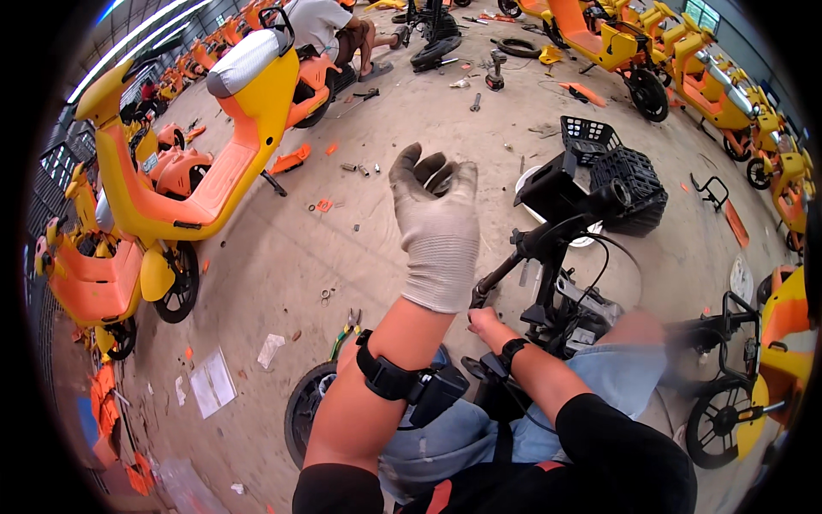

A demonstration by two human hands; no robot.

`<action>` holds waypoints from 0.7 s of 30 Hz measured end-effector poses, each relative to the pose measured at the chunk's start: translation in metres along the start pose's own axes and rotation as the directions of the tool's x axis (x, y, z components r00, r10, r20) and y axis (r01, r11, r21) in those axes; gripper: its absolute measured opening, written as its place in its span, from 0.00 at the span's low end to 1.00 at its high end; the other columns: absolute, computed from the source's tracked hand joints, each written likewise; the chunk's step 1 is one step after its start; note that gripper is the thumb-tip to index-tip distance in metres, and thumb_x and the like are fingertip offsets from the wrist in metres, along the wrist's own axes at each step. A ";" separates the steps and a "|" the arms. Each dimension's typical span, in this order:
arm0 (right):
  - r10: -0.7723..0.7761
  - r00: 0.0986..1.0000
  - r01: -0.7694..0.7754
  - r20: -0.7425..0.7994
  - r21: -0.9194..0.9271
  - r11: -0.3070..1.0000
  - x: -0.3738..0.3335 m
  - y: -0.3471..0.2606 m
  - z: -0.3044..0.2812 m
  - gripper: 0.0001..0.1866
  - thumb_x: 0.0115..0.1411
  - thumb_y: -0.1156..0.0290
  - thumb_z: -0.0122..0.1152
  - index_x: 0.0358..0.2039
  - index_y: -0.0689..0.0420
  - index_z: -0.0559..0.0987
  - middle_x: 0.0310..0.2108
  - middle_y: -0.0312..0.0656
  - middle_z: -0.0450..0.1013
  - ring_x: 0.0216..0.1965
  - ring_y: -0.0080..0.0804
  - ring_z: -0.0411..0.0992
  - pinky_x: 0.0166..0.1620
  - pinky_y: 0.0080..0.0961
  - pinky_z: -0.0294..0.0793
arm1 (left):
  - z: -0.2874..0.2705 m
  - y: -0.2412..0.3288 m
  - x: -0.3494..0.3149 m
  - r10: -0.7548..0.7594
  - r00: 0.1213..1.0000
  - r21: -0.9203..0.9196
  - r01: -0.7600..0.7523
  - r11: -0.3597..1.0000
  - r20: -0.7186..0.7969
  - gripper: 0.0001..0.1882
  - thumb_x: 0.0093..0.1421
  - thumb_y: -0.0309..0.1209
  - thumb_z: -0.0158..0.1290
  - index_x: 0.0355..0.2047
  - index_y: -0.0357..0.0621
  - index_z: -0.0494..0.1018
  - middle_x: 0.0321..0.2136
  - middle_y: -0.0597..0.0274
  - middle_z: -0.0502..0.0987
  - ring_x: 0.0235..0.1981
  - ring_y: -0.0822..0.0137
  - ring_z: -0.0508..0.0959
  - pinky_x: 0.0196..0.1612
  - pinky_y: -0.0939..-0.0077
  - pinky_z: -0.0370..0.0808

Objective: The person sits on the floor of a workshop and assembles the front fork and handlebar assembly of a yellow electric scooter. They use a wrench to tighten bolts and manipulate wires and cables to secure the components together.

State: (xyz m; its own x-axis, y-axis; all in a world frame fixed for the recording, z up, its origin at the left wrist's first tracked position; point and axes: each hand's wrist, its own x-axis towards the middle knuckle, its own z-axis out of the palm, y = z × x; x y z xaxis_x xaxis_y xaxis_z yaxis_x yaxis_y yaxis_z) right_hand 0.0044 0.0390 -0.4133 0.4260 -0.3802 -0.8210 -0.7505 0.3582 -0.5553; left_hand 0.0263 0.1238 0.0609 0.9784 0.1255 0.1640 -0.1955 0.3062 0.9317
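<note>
My left hand (438, 193), in a pale knit glove with grey-stained fingers, is raised above the concrete floor. Its fingers curl loosely with gaps between them, and I make out nothing held. Beyond the left wrist, my bare right hand (486, 324) is closed at the lower end of a black bar (501, 272); its fingertips are hidden. This bar belongs to a stripped black scooter frame (556, 236) with loose cables, standing by my knees. A wheel (301, 407) shows partly behind my left forearm.
Pliers (349, 330), small metal parts and a white paper (212, 382) lie on the floor to the left. A yellow-orange scooter (205, 184) stands there too. Black crates (629, 184) sit at right, and a cordless driver (495, 70) stands ahead. Another person (321, 30) sits far off.
</note>
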 end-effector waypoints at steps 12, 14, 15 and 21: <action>-0.033 0.968 0.016 0.250 0.067 0.998 0.017 0.020 -0.033 0.31 0.58 0.75 0.61 0.60 0.64 0.60 0.34 0.49 0.72 0.27 0.39 0.74 0.26 0.36 0.75 | 0.014 -0.026 0.006 -0.180 0.983 -0.062 0.181 0.981 0.020 0.34 0.60 0.24 0.60 0.62 0.37 0.55 0.49 0.53 0.71 0.45 0.67 0.74 0.47 0.76 0.72; -0.061 0.986 0.052 0.153 0.060 0.997 0.025 0.025 -0.041 0.25 0.58 0.76 0.60 0.53 0.63 0.62 0.29 0.46 0.69 0.22 0.37 0.71 0.22 0.35 0.72 | 0.025 -0.029 0.001 -0.185 0.981 -0.074 0.189 0.979 0.049 0.33 0.60 0.24 0.60 0.62 0.38 0.56 0.49 0.53 0.71 0.45 0.67 0.73 0.48 0.76 0.71; -0.080 0.992 0.078 0.097 0.026 0.997 0.001 0.026 -0.025 0.22 0.57 0.77 0.59 0.50 0.62 0.62 0.27 0.44 0.68 0.20 0.36 0.69 0.20 0.34 0.70 | 0.013 -0.031 0.003 -0.172 0.985 -0.060 0.173 0.983 0.022 0.33 0.60 0.24 0.60 0.62 0.38 0.56 0.48 0.54 0.71 0.45 0.67 0.74 0.48 0.76 0.71; -0.194 0.981 0.192 0.001 -0.129 0.973 -0.006 0.029 -0.041 0.19 0.53 0.73 0.64 0.43 0.59 0.68 0.25 0.45 0.73 0.20 0.38 0.74 0.19 0.35 0.75 | 0.017 -0.046 0.004 -0.098 0.995 -0.085 0.099 0.991 0.008 0.31 0.59 0.22 0.59 0.60 0.36 0.57 0.46 0.54 0.72 0.41 0.67 0.74 0.47 0.77 0.74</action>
State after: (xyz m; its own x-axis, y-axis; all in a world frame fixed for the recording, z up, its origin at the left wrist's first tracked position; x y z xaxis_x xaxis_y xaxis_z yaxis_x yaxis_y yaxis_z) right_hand -0.0408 0.0165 -0.4190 0.5639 -0.4417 -0.6978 -0.7132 0.1656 -0.6811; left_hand 0.0407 0.0940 0.0245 0.9935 0.0868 0.0742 -0.1028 0.3963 0.9124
